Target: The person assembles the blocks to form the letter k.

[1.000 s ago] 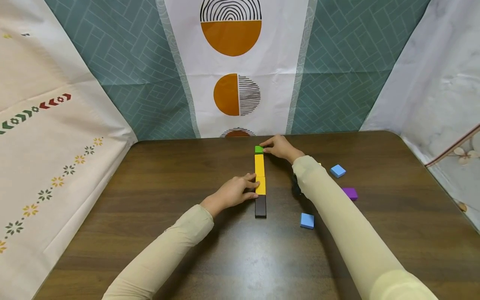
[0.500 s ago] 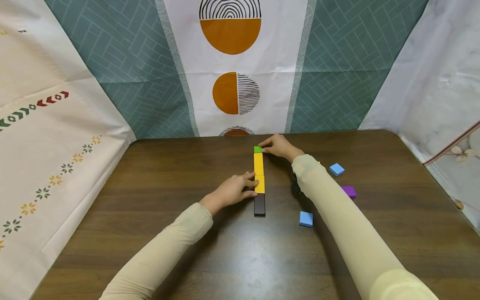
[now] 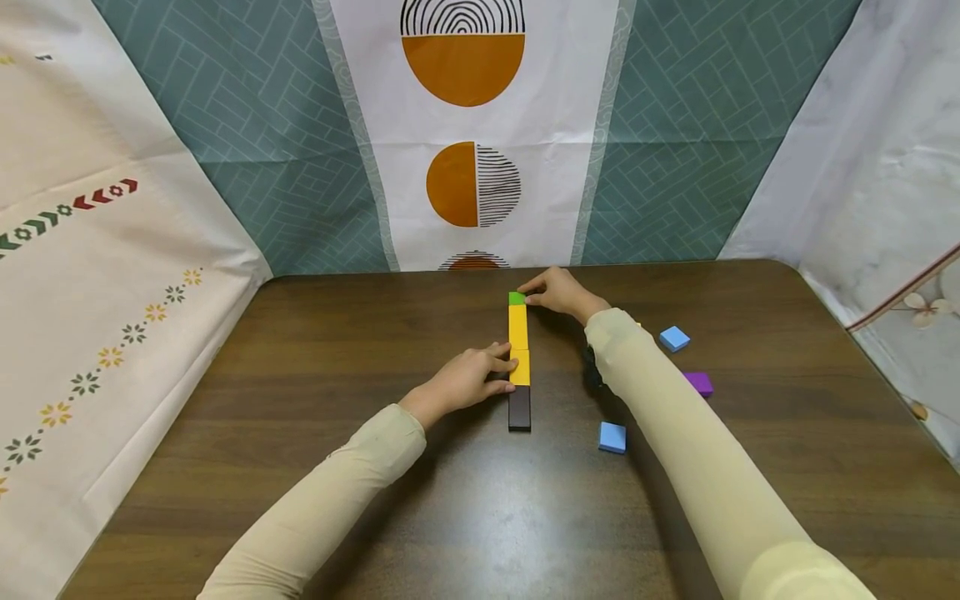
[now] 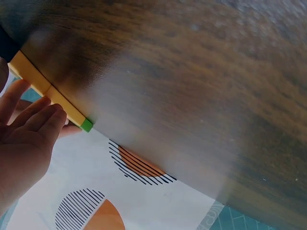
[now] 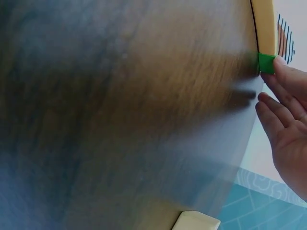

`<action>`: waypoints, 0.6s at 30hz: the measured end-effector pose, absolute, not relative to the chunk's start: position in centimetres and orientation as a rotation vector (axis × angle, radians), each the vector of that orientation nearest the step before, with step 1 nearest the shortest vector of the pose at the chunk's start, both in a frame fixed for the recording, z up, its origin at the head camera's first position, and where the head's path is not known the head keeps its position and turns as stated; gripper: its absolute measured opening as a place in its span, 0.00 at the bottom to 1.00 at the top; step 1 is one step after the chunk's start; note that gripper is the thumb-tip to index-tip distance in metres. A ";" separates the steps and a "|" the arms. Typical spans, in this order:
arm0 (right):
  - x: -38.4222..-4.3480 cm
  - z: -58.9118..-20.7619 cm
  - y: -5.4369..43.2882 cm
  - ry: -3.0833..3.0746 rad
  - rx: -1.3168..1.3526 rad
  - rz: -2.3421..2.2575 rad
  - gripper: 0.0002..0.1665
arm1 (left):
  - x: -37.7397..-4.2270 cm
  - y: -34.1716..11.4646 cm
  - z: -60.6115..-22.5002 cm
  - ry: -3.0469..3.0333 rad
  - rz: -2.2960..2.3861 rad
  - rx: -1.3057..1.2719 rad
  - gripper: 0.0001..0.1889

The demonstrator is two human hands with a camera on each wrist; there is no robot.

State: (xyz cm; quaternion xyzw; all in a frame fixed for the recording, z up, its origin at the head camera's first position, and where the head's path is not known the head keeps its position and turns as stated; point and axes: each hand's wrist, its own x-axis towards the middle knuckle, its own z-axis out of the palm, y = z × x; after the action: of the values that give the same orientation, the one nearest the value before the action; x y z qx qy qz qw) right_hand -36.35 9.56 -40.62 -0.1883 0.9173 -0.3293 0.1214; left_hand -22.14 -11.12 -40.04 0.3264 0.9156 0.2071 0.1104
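A straight row of flat blocks lies on the table: a black block [image 3: 519,408] nearest, then a yellow block [image 3: 523,375], another yellow block [image 3: 518,326], and a small green block [image 3: 516,297] at the far end. My left hand [image 3: 467,379] rests along the row's left side, its extended fingers on the nearer yellow block and its thumb by the joint with the black one. At the far end, my right hand [image 3: 558,293] pinches the green block between thumb and index finger. In the right wrist view the green block [image 5: 266,63] sits flush against the yellow one.
Right of the row lie a blue block [image 3: 612,437], a second blue block [image 3: 674,338] and a purple block [image 3: 700,383], partly behind the right sleeve. A pale block [image 5: 196,221] shows in the right wrist view. A patterned cloth [image 3: 472,183] hangs behind the table.
The green block now sits closer against the far yellow block. Both hands keep nearly the same place; the whole view has shifted slightly.
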 end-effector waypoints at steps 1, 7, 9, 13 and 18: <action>-36.3 -40.6 9.6 2.677 -0.549 -0.961 0.20 | -22.1 -11.1 -40.0 2.689 0.609 0.958 0.26; -36.2 -40.5 9.7 2.671 -0.541 -0.970 0.20 | -22.2 -11.1 -40.0 2.688 0.602 0.965 0.26; -36.2 -40.5 9.6 2.666 -0.529 -0.980 0.22 | -22.2 -11.1 -40.0 2.690 0.602 0.967 0.26; -36.3 -40.5 9.5 2.662 -0.516 -0.981 0.28 | -22.2 -11.1 -40.1 2.691 0.604 0.963 0.26; -36.3 -40.4 9.4 2.665 -0.522 -0.963 0.29 | -22.3 -11.1 -40.2 2.692 0.598 0.965 0.26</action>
State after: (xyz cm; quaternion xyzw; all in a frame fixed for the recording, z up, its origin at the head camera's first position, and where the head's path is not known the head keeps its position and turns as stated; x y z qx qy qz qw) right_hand -36.29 9.43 -40.42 -0.1795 0.9171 -0.3315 0.1297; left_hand -22.25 -11.09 -40.16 0.3283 0.9158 0.2034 0.1099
